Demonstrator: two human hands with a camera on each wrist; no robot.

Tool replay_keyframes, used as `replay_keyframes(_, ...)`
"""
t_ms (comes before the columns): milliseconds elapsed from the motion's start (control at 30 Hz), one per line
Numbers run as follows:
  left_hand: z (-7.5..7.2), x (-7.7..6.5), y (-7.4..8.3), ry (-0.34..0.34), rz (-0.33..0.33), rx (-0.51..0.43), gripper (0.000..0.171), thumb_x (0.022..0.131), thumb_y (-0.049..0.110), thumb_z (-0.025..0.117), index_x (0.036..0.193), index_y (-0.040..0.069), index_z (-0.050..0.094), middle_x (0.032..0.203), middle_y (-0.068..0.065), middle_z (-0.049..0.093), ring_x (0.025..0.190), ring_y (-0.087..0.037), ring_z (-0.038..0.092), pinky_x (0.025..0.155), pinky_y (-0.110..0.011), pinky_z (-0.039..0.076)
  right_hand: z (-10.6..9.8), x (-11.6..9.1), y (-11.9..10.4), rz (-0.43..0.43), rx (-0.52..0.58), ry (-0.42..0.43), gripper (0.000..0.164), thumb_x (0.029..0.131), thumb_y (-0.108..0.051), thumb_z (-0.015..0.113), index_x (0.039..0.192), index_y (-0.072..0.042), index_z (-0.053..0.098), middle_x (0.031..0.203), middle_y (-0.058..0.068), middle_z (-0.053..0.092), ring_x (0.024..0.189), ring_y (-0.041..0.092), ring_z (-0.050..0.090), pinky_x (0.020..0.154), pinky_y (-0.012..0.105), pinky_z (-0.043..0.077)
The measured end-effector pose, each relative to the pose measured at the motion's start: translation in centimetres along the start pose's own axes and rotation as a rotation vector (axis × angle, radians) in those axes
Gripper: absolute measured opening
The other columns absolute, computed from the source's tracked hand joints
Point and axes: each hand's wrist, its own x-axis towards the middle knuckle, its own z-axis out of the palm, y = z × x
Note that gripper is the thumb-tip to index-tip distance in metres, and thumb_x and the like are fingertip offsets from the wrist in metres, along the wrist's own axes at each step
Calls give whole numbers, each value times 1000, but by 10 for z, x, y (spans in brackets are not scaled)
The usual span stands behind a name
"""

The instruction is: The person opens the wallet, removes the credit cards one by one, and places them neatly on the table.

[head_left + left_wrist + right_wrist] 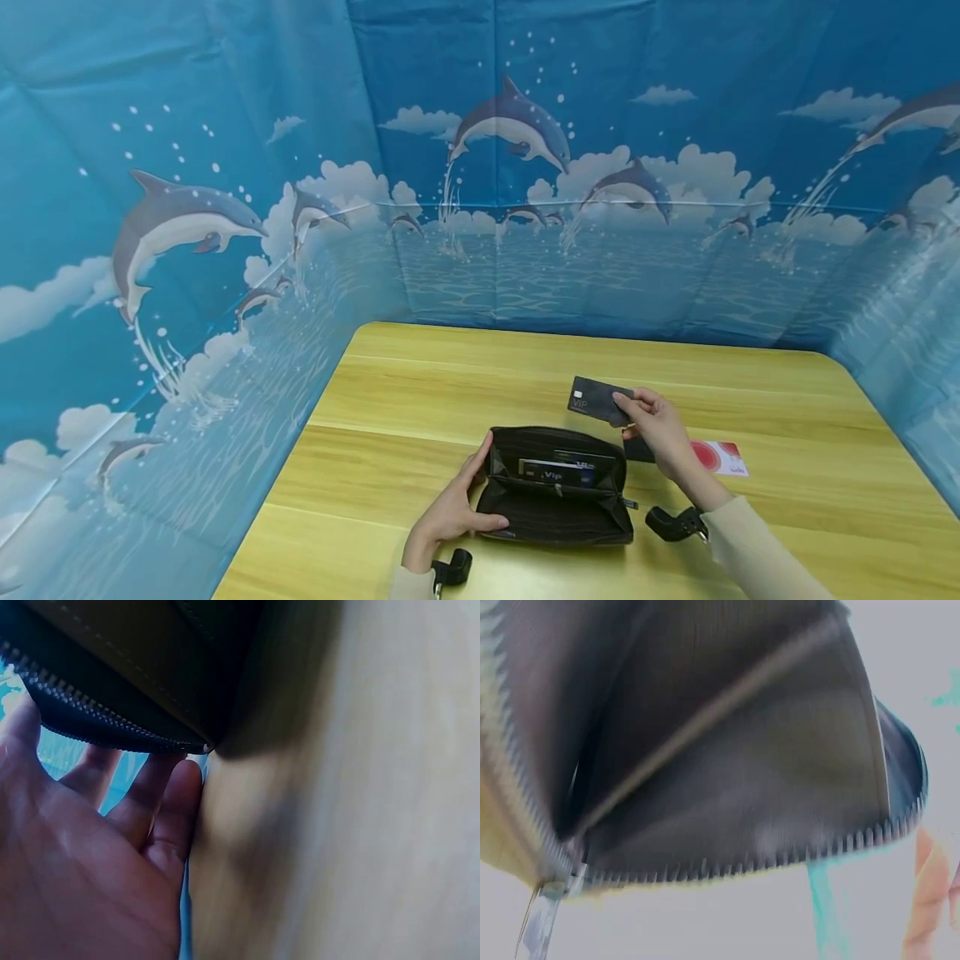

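A black zip-around wallet [555, 529] lies unzipped and spread on the table, with several cards [551, 475] in its slots, one marked Vip. My left hand [453, 508] holds its left side, thumb on the front flap and fingers along the rear edge. In the left wrist view, those fingers [139, 806] touch the toothed zip edge. Above and behind the wallet's right end, my right hand [660, 425] pinches a black VIP card [596, 400] by its right side. The right wrist view has the wallet's side [742, 772] filling most of it, fingers [928, 900] at the edge.
On the wooden table [420, 392], a dark card [639, 451] and a red-and-white card [723, 458] lie right of the wallet, partly behind my right hand. A zip pull [630, 503] sticks out at the wallet's right. Dolphin-printed blue sheets [495, 267] hang around the table.
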Motion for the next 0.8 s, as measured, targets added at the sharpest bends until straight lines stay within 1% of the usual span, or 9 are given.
replay_keyframes(200,0,0,-1,2,1,4,115,74,24,84,154,32,2,157,0,6,140,-29,13,106,-55,21,-24,-4,8,50,102,73,30,90,-36,65,101,-8,62,81,-3,65,68,18,66,64,31,55)
replay_keyframes(300,0,0,0,-3,-12,5,115,74,19,84,154,31,1,157,0,5,140,-29,12,106,-55,20,-35,-6,11,40,142,90,22,90,-30,66,95,-9,61,76,-3,59,65,17,66,69,32,54)
replay_keyframes(367,0,1,3,-3,-27,1,115,74,16,83,154,32,1,157,1,5,140,-27,12,107,-54,18,-44,-7,15,25,137,90,18,90,-26,66,94,-10,59,74,-3,56,65,16,67,70,32,54)
replay_keyframes(433,0,0,10,-6,-32,0,115,74,13,83,154,29,2,157,-1,5,140,-28,12,107,-53,18,-53,-7,19,14,160,94,15,89,-20,68,94,-9,58,75,-2,55,69,16,67,72,35,54)
replay_keyframes(500,-2,-1,21,-14,-36,-2,114,74,11,82,154,24,2,157,-5,6,139,-29,13,108,-51,19,-63,-8,24,14,172,98,16,88,-15,70,97,-11,57,79,-3,56,73,15,68,74,35,54)
replay_keyframes(567,-3,-2,31,-23,-41,-5,113,75,12,82,155,20,3,157,-7,6,139,-30,12,107,-51,19,-72,-9,28,18,162,105,22,87,-13,70,104,-14,55,84,-5,56,76,13,68,74,33,53)
replay_keyframes(633,-5,-3,39,-33,-47,-6,112,75,12,82,154,18,3,156,-10,6,139,-32,13,107,-50,20,-82,-12,31,18,204,111,28,87,-8,70,108,-14,54,85,-5,58,76,13,68,76,32,53)
replay_keyframes(733,-5,-4,41,-37,-60,-19,111,76,14,81,155,20,3,156,-8,5,139,-31,13,107,-51,19,-96,-16,32,11,199,129,32,87,-8,69,113,-16,53,86,-8,62,74,11,68,72,27,53)
replay_keyframes(800,-3,-3,31,-25,-52,-21,112,75,16,82,155,24,4,157,-5,6,139,-30,13,107,-50,20,-105,-18,35,7,219,157,29,86,-7,70,111,-16,57,84,-8,65,73,12,68,69,25,53)
